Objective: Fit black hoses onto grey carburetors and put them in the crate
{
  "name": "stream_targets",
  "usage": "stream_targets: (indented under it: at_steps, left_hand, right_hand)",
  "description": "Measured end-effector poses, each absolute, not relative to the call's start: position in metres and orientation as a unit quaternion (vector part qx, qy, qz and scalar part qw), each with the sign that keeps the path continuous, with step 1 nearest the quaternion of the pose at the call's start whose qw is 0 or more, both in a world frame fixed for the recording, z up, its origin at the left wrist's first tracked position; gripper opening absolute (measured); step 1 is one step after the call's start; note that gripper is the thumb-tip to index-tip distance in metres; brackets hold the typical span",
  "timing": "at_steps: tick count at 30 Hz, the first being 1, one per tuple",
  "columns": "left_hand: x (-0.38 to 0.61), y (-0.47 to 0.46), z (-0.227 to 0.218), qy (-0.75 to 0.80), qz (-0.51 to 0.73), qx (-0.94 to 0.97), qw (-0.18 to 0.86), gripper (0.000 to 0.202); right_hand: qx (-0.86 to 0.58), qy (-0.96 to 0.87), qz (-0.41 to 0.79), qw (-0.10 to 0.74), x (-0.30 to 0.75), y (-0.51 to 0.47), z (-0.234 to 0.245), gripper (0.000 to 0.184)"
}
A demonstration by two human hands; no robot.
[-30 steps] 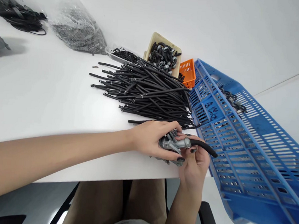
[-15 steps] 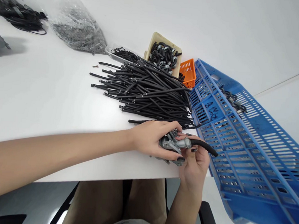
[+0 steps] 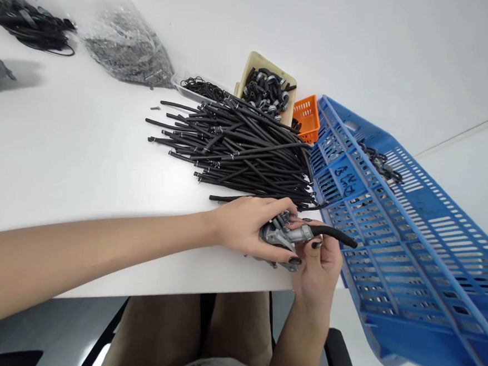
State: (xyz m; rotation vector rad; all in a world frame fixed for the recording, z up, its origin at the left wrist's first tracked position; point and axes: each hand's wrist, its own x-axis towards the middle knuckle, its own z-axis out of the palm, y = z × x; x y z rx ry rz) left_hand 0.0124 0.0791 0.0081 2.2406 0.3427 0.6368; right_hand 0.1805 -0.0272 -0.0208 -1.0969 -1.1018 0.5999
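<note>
My left hand (image 3: 247, 228) is closed around a grey metal part (image 3: 277, 236) at the near edge of the white table (image 3: 82, 155). My right hand (image 3: 319, 266) comes up from below the edge and pinches a short black tube (image 3: 334, 235) where it joins the metal part's nozzle. The tube sticks out to the right over the blue crate (image 3: 395, 232). Just beyond my hands lies a large pile of black tubes (image 3: 242, 149).
A beige box of black-and-silver clamps (image 3: 267, 90), a small orange basket (image 3: 307, 118) and a tray of black rings (image 3: 200, 88) stand behind the pile. A clear bag of small metal parts (image 3: 126, 44) and black cords (image 3: 33, 26) lie far left. A few dark parts sit in the crate.
Almost nothing has changed; the free end of the black tube has lifted slightly while both hands keep their grip.
</note>
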Motion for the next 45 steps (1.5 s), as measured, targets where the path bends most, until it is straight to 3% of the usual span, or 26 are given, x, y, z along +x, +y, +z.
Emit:
stream_targets:
  at_steps: [32, 45]
  left_hand:
    - [0.0126, 0.0776, 0.0084, 0.132, 0.247, 0.886, 0.37, 0.061]
    - [0.0131, 0.0771, 0.0073, 0.13, 0.252, 0.886, 0.367, 0.062]
  right_hand:
    - [-0.51, -0.495, 0.258, 0.654, 0.1769, -0.0284, -0.0153, 0.036]
    - [-0.476, -0.502, 0.263, 0.673, 0.1776, -0.0285, -0.0168, 0.026]
